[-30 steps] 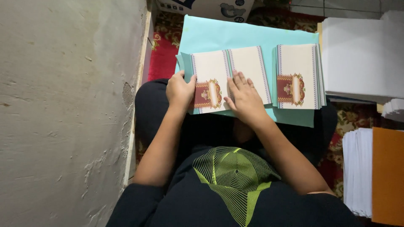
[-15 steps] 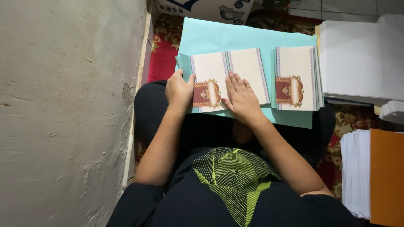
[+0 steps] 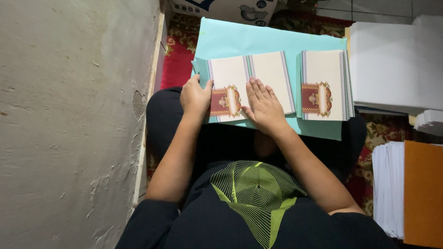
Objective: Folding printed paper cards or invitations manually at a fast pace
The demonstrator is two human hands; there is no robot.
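A cream card (image 3: 230, 78) with a red and gold ornament lies opened flat on a light blue paper stack (image 3: 258, 39) across my lap. My left hand (image 3: 194, 96) grips the card's left edge, thumb on its face. My right hand (image 3: 264, 107) lies flat, fingers spread, pressing on the card's right half near the centre fold. To the right on the same blue stack sits a stack of folded cards (image 3: 324, 85) with the same ornament, touched by neither hand.
A rough grey wall (image 3: 69, 124) fills the left side. White paper piles (image 3: 392, 64) stand at the upper right. Another white stack (image 3: 386, 184) with an orange sheet (image 3: 423, 193) is at the lower right. A box (image 3: 226, 8) stands beyond the blue stack, on a red patterned rug (image 3: 177, 64).
My right hand has slid a little along the card's right half, staying flat on it. My left hand keeps its hold on the left edge.
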